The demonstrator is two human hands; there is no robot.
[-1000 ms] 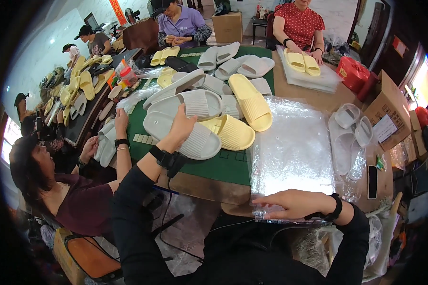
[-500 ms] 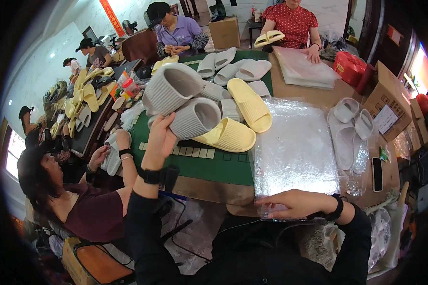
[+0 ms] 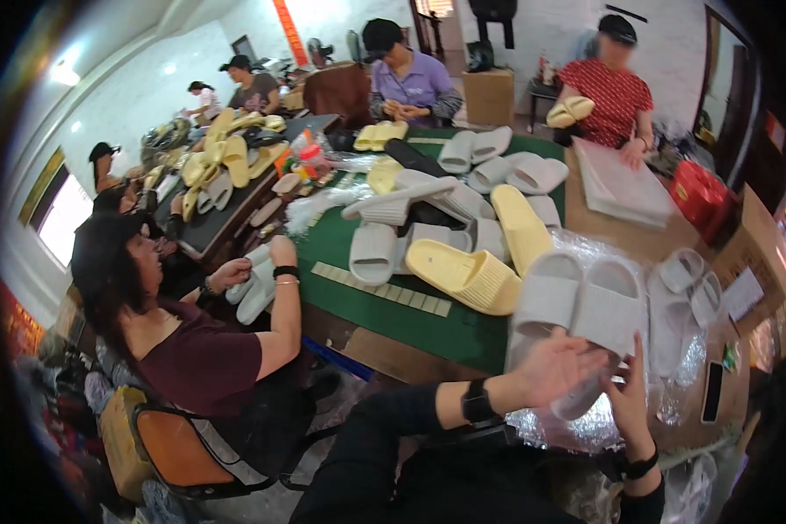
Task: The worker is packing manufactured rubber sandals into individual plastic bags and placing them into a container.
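Note:
A pair of grey ribbed slippers lies side by side on the clear plastic bags in front of me. My left hand reaches over their near ends, its fingers stretched to the right and partly blurred. At the right slipper's near edge, my right hand points its fingers upward, thumb apart, close to or touching it. The hands cover part of the soles. Just beyond lie a yellow slipper and another yellow slipper, beside a heap of grey slippers.
To the right are another grey pair in plastic, a phone and a cardboard box. A co-worker in maroon handles slippers at my left. Across the table, a person in red rests a hand by stacked bags.
The grey slippers moved from my raised left hand down onto the plastic bags at the right. My left hand followed, and my right hand rose beside them. The view shifted left.

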